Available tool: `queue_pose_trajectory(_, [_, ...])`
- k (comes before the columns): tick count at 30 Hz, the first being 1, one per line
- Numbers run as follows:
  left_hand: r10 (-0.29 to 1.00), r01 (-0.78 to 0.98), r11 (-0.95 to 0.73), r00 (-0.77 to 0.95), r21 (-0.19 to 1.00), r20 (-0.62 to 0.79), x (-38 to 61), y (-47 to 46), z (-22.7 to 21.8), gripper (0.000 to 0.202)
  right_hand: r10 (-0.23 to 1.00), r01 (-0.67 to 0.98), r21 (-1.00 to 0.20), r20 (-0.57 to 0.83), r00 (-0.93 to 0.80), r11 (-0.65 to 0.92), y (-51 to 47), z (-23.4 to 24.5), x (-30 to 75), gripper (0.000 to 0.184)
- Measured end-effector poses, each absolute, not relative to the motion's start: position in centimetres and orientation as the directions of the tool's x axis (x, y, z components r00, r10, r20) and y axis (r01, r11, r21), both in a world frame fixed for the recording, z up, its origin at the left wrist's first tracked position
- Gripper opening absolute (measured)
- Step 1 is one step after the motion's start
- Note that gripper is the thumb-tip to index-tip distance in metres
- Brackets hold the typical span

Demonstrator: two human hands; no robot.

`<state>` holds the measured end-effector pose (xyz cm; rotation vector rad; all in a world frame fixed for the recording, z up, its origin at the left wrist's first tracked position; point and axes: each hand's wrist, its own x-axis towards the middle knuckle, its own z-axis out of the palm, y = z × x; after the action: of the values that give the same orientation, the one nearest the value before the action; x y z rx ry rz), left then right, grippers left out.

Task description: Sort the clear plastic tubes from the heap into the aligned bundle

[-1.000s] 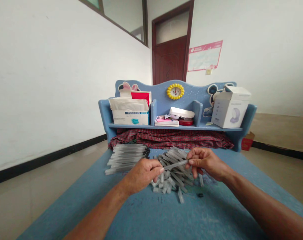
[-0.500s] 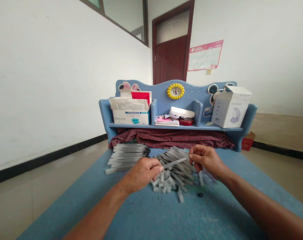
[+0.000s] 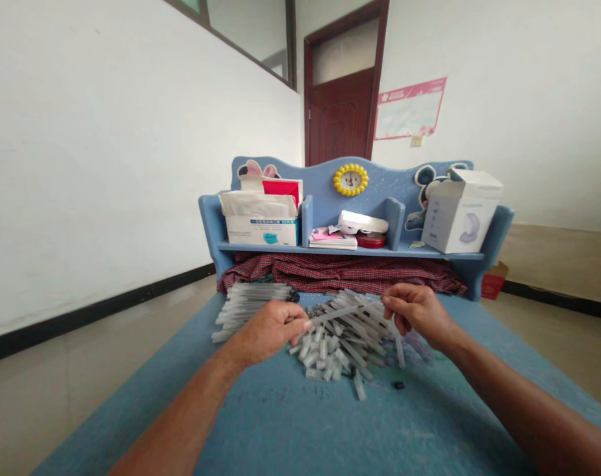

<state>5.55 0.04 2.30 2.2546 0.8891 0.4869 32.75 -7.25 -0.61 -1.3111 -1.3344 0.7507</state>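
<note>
Far left, a neat row of clear plastic tubes (image 3: pixel 250 309) lay side by side on the blue surface (image 3: pixel 285 423), dark ends pointing right, tube bodies running roughly level. The left hand (image 3: pixel 268 328) sat just beside that row, partly over its near end. Its grip was closed, thumb and fingers pinched on one end of a single clear plastic tube (image 3: pixel 336 315). That tube was held up in the air, slightly tilted, over a loose pile of tubes (image 3: pixel 337 347), which lay crossed at all angles in the middle of the surface. The right hand (image 3: pixel 414 313) hung above the right edge of the pile, fingers half curled and near the tube's far end. Could not tell if that grip had hold of anything. A small black piece (image 3: pixel 398 385) lay apart, just right of the pile. Behind everything stood a blue shelf unit (image 3: pixel 350 250) with a red plaid cloth (image 3: pixel 340 276) bunched under it. On the shelf, left to right: a face mask box (image 3: pixel 261 229), a stack of papers (image 3: pixel 332 239), a white box (image 3: pixel 459 217).
</note>
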Motion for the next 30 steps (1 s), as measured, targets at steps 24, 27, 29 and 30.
queue_pose_trajectory(24, [0.811, 0.606, -0.519, 0.573, 0.603, 0.123, 4.2, 2.2, 1.3, 0.027, 0.854, 0.827, -0.406, 0.495, -0.157, 0.388, -7.9, -1.8, 32.4, 0.026])
queue_pose_trajectory(27, [0.801, 0.597, -0.527, 0.587, 0.605, 0.117, 4.6, 1.9, 1.3, 0.029, 0.864, 0.804, -0.467, 0.49, -0.113, 0.369, -7.7, -2.0, 32.3, 0.024])
queue_pose_trajectory(29, [0.795, 0.594, -0.531, 0.597, 0.603, 0.112, 4.9, 1.5, 1.3, 0.028, 0.872, 0.784, -0.502, 0.48, -0.099, 0.365, -7.7, -1.8, 32.4, 0.022])
queue_pose_trajectory(30, [0.791, 0.593, -0.536, 0.602, 0.601, 0.111, 5.0, 1.4, 1.4, 0.027, 0.878, 0.778, -0.515, 0.468, -0.097, 0.36, -7.6, -1.7, 32.6, 0.021])
